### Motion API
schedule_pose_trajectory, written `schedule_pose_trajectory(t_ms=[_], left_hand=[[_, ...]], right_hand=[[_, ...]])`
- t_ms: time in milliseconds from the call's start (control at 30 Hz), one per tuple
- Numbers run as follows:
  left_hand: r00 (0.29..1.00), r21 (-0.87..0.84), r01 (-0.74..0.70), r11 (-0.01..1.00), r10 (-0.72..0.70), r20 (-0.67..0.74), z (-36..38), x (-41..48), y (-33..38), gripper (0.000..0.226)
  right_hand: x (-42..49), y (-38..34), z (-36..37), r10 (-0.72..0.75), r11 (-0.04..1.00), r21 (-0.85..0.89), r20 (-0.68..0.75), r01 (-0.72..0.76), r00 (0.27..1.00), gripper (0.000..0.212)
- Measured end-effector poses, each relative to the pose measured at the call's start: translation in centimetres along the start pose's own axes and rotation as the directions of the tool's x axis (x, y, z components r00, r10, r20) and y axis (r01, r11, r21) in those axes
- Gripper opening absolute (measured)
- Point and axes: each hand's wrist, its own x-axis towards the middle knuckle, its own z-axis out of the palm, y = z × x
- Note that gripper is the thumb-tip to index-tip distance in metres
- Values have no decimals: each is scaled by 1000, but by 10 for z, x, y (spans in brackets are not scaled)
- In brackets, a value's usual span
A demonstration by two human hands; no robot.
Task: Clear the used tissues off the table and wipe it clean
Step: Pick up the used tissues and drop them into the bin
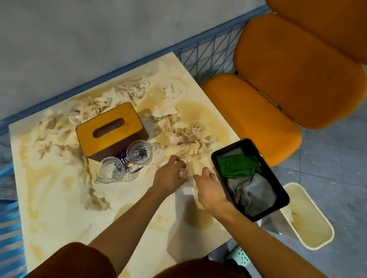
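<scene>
Several crumpled, brown-stained used tissues (pixel 191 135) lie scattered over the cream table (pixel 68 213), which is streaked with brownish spills. My left hand (pixel 169 175) and my right hand (pixel 208 190) are close together near the table's right side, both with curled fingers pinching one wad of tissue (pixel 186 173) between them. A black tray (pixel 282 191) at the right edge holds a green cloth (pixel 237 165) and a grey cloth (pixel 252 193).
A wooden tissue box (pixel 109 128) stands mid-table with two clear glasses (pixel 124 161) in front of it. A cream waste bin (pixel 307 224) sits on the floor right of the table. Orange chairs (pixel 287 80) stand behind it; blue wire railing runs along the back.
</scene>
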Motion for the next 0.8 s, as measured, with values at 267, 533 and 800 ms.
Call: schedule_pose_trajectory(t_ms=[267,533,800], left_hand=[[996,-54,-33,998,28,-80,3,-14,0,26],[974,-357,-5,934,-77,-215,-12,-32,26,36],[956,-485,-153,861,4,-294,-30,-43,93,37]], right_hand=[[-1,5,1,-53,990,131,-59,61,997,39],[-23,19,-26,-61,892,420,-251,166,966,23],[-61,74,-59,114,800,589,-343,119,932,21]])
